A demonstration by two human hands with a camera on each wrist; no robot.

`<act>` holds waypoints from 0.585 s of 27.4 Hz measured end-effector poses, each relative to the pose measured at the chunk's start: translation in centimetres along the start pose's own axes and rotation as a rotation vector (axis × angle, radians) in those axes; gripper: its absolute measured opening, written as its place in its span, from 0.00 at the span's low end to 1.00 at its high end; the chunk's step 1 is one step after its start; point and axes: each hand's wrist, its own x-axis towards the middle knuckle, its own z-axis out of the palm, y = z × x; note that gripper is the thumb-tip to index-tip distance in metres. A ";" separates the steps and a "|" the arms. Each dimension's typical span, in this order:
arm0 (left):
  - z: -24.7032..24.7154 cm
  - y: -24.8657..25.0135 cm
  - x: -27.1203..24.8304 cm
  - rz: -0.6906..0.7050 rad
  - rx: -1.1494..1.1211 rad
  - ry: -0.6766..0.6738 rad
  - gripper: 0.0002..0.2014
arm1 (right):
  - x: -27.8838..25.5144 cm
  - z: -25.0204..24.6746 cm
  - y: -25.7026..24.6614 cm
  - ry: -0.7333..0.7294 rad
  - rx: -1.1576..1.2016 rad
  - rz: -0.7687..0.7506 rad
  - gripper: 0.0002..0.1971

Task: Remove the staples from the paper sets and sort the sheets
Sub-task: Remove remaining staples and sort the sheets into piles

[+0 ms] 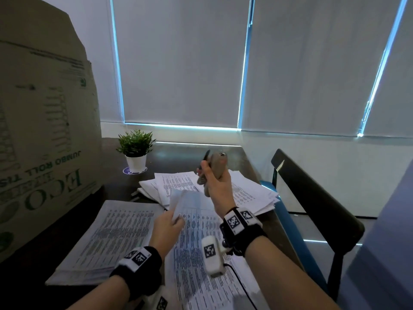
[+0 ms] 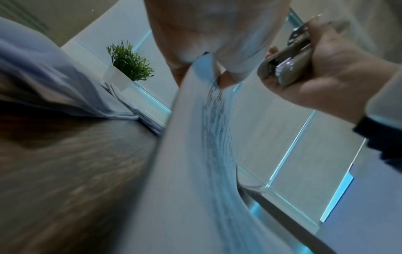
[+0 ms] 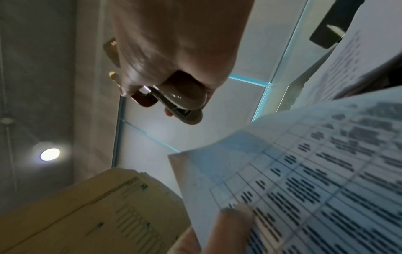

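Observation:
My left hand (image 1: 168, 222) pinches the top left corner of a printed paper set (image 1: 201, 238) and lifts that corner off the table. My right hand (image 1: 215, 182) is raised above the papers and grips a beige stapler-like tool (image 1: 215, 167) with a dark metal jaw. In the left wrist view the paper set (image 2: 195, 154) runs down from my fingers (image 2: 185, 55) and the tool (image 2: 289, 68) sits in the right hand to the right. In the right wrist view the tool (image 3: 182, 101) shows under my palm, above the lifted sheet (image 3: 293, 189).
A thick stack of printed sheets (image 1: 107, 238) lies to the left. A looser pile of sheets (image 1: 245, 193) lies behind. A large cardboard box (image 1: 40, 130) stands at the left, a small potted plant (image 1: 135, 151) at the back, a dark chair (image 1: 312, 198) at the right.

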 end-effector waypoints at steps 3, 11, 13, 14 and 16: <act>-0.8 1.8 0.3 0.021 -0.054 0.030 0.18 | 0.2 1.6 -0.5 -0.069 -0.056 -0.036 0.17; -2.2 4.6 2.1 0.091 -0.044 -0.035 0.14 | 2.3 3.4 -4.0 -0.059 -0.059 -0.116 0.13; -2.3 5.2 2.4 0.099 -0.069 -0.046 0.15 | 2.5 3.4 -4.6 -0.090 -0.104 -0.120 0.13; -2.4 5.6 2.5 0.099 -0.073 -0.049 0.14 | 2.4 3.4 -4.9 -0.108 -0.125 -0.121 0.13; -2.5 6.3 2.7 0.118 -0.037 -0.051 0.14 | 2.2 3.5 -5.7 -0.128 -0.114 -0.119 0.12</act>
